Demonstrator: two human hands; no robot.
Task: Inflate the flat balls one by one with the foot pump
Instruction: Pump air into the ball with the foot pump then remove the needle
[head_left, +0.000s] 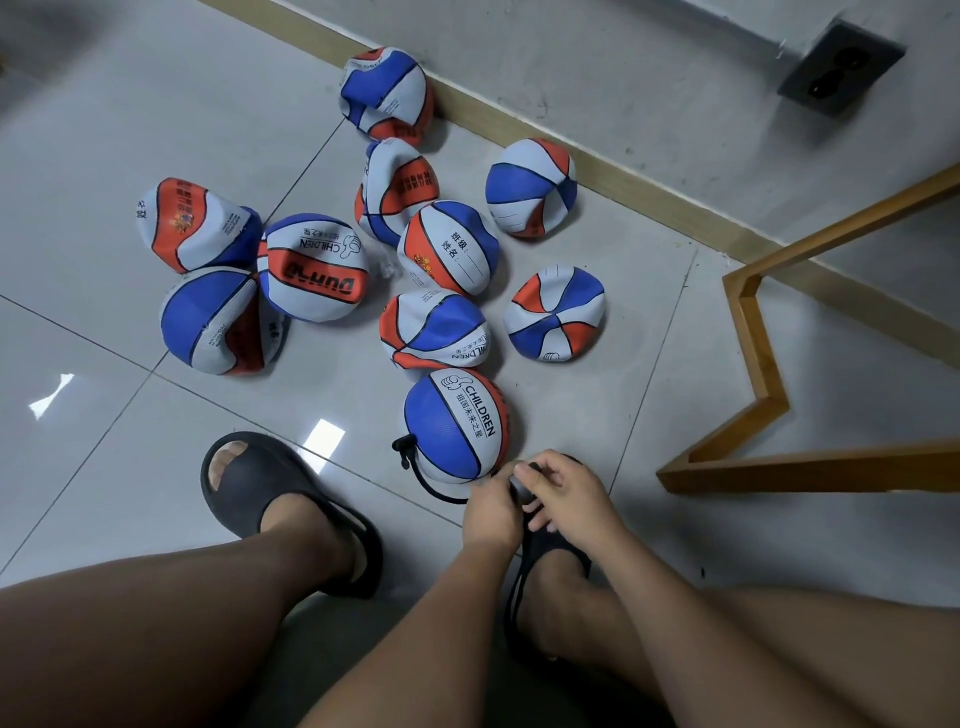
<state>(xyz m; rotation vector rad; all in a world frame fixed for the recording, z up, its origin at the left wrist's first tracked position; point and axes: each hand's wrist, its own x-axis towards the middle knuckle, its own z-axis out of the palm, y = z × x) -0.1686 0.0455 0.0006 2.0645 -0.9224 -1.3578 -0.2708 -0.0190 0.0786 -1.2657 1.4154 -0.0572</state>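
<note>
Blue, white and orange rubber ball (457, 423) lies on the grey tiled floor (130, 441), touching the hands, a thin black hose (410, 460) plugged into its side. Left hand (491, 512) and right hand (566, 493) both grip a dark grey pump part (521, 486). Other flat balls (449, 247) lie beyond.

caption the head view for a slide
Left hand and right hand hold a dark pump part by the nearest ball

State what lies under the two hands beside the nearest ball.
Under the left hand and right hand a dark grey part shows, with the black hose running in and a black sandal below. What it belongs to is covered.
</note>
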